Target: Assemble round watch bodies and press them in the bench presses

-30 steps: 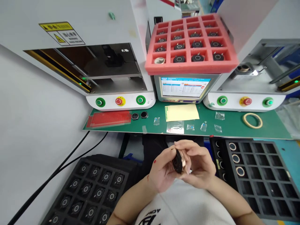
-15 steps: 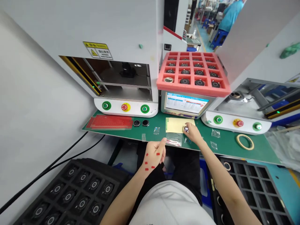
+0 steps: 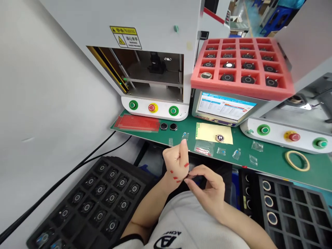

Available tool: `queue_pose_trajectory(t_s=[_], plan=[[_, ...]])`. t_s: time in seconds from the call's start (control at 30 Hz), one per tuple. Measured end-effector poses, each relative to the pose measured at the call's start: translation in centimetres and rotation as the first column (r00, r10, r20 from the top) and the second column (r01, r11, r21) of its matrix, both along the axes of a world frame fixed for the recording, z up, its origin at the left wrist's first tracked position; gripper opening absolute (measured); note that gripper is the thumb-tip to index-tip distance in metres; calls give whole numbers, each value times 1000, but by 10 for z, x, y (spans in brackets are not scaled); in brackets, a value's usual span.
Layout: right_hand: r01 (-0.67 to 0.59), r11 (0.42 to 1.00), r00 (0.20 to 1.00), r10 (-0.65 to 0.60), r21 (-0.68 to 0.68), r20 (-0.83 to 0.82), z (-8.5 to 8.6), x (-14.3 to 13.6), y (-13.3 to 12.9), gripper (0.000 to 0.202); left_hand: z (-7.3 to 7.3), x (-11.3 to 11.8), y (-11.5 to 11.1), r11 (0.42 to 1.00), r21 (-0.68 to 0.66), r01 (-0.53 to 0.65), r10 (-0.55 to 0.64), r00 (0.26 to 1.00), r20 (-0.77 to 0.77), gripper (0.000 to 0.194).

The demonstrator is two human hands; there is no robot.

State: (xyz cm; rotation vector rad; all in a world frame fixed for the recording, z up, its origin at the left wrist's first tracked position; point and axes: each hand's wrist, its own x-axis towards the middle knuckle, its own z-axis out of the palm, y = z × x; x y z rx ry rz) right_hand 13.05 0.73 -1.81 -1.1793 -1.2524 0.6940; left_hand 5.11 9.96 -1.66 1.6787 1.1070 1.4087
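My left hand (image 3: 176, 162) is curled into a fist with the thumb up, below the bench's front edge; small red stickers are on its back. My right hand (image 3: 207, 186) pinches with thumb and forefinger at the side of the left hand; what lies between the fingertips is too small to name. A round part (image 3: 219, 138) with a dark, white-marked face rests on the yellow sheet (image 3: 207, 129). In front of that sheet is a clear bag (image 3: 203, 148) with red pieces in it.
A pink foam tray (image 3: 241, 89) of round parts sits on the monitor (image 3: 223, 109). Presses stand at both sides. Red strips (image 3: 137, 123), two watch-like parts, plastic scraps and a tape roll (image 3: 297, 161) lie on the bench. Black trays (image 3: 77, 221) are below.
My right hand has left the round part on the yellow sheet and come back beside my left hand. The view has shifted, and the bench now appears further left.
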Motion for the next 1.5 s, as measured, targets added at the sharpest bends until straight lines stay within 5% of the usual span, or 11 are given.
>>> queue_pose_trajectory(t_s=[0.4,0.93,1.37,1.5], plan=[[81,995,975,-92,-59,-203,4,-7,0,15,14,-6,-3,904,414,-109,140,989,-46,44],[120,992,964,-126,-38,-236,-4,-9,-2,27,9,-2,0,847,510,-152,189,982,-22,40],[31,995,981,-12,98,-193,-10,-2,-4,31,28,4,5,800,591,-104,166,985,-50,43],[-58,983,992,77,175,-104,-14,10,-8,28,14,-5,20,903,394,-171,284,926,-249,50]])
